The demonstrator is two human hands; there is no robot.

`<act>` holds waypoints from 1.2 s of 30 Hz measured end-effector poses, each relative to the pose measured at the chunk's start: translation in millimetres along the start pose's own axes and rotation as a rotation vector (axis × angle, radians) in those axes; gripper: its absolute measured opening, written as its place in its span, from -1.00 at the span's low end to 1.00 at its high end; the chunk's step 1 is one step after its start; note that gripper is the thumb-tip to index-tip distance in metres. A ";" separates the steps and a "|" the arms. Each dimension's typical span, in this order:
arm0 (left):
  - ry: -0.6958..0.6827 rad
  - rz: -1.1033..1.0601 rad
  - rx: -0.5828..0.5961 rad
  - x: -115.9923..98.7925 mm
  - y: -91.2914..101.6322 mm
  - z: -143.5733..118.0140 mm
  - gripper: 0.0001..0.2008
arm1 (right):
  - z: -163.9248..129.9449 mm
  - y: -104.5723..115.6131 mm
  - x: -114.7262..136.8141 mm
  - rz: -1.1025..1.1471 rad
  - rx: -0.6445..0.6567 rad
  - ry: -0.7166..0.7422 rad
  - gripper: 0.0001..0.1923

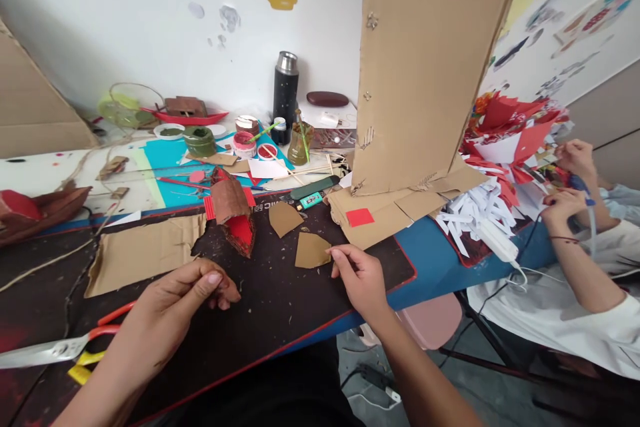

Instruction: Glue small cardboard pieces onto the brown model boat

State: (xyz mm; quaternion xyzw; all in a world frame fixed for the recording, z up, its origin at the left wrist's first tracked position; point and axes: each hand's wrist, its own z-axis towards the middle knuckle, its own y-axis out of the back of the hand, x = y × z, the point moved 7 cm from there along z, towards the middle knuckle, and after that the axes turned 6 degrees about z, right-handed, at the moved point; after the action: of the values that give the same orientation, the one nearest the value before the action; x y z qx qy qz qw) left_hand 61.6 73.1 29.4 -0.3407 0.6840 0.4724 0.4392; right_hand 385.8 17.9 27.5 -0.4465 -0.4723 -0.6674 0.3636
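My right hand (359, 279) pinches the right corner of a small brown cardboard piece (311, 251) with one curved edge. Just beyond it lies a second, similar cardboard cutout (285, 219). My left hand (187, 297) is closed over the dark mat, thumb pressed against curled fingers; whatever it may hold is hidden. Ahead of that hand stands a small model boat (233, 210) with a brown curved roof and red inside. A torn flat sheet of cardboard (145, 253) lies to its left. Scissors (60, 350) with red handles rest partly behind my left forearm.
Paint jars (199, 141), a black thermos (285, 90) and sticks line the back. A tall cardboard panel (425, 67) stands right of centre. A green lighter (311, 200) lies before it. At right, a co-worker's hands (565, 203) are near white paper strips (483, 210).
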 end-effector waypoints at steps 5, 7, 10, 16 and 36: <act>0.073 -0.037 0.034 4.7 -6.8 2.3 -0.28 | 0.8 -1.4 -4.2 0.012 0.001 -0.007 -0.70; 0.117 -0.103 0.031 7.8 -9.6 2.8 -0.38 | 0.9 -1.6 -6.3 0.007 -0.012 -0.009 -0.69; 0.180 -0.231 0.013 12.1 -15.3 2.4 -0.43 | -0.5 -2.9 -8.9 -0.017 -0.019 -0.005 -0.68; 0.247 -0.274 0.141 14.1 -41.5 -0.7 -0.37 | -3.5 -2.3 -8.4 -0.040 -0.043 0.027 -0.68; -0.625 0.847 0.020 -67.4 -103.2 21.0 -0.23 | -9.7 4.0 -6.2 0.023 -0.123 0.043 -0.64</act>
State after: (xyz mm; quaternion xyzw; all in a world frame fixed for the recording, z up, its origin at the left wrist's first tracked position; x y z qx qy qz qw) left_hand 184.2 63.2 52.2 0.1271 0.6026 0.6809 0.3962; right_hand 389.1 7.8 21.4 -0.4591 -0.4172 -0.7003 0.3532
